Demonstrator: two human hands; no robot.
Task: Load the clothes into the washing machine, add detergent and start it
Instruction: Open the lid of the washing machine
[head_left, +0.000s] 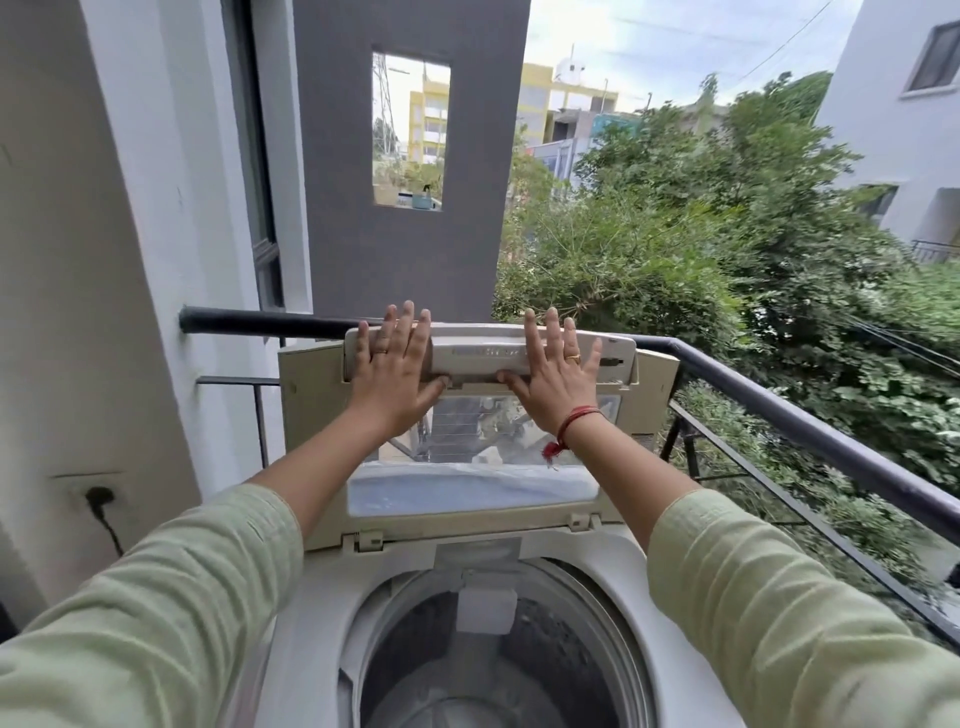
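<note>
Head-cam view on a balcony, looking down over a white top-loading washing machine (317, 597) at bottom centre. Its lid (478, 358) is raised & folded in two. It stands nearly upright at the back of the machine, w/ its clear window panels facing the viewer.

Both arms reach fwd in pale green sleeves (156, 597). The L hand (392, 364) lies flat on the lid's top panel, left of centre. The R hand (553, 371) lies flat on the same panel, right of centre. Each grip is open: fingers straight, spread & pointing up, palms pressed to the plastic. Both thumbs point inward along the lower edge of the handle strip. Neither hand holds anything. There is a ring (382, 351) on the L hand & another on the R. A red thread band (576, 418) circles the R wrist.

Below the hands the drum (550, 644) is uncovered: a dark round opening w/ a perforated wall. The frame edge cuts off its bottom, so its contents can't be told.

Behind the lid a black railing (779, 410) runs L to R, then down the right side toward the viewer. Beyond it are a grey wall (410, 249) w/ a rectangular opening, dense green trees (727, 234) at right, & bldgs (540, 98) far off. At left, a black plug (98, 496) sits in the white wall (130, 260), its cable hanging down.
</note>
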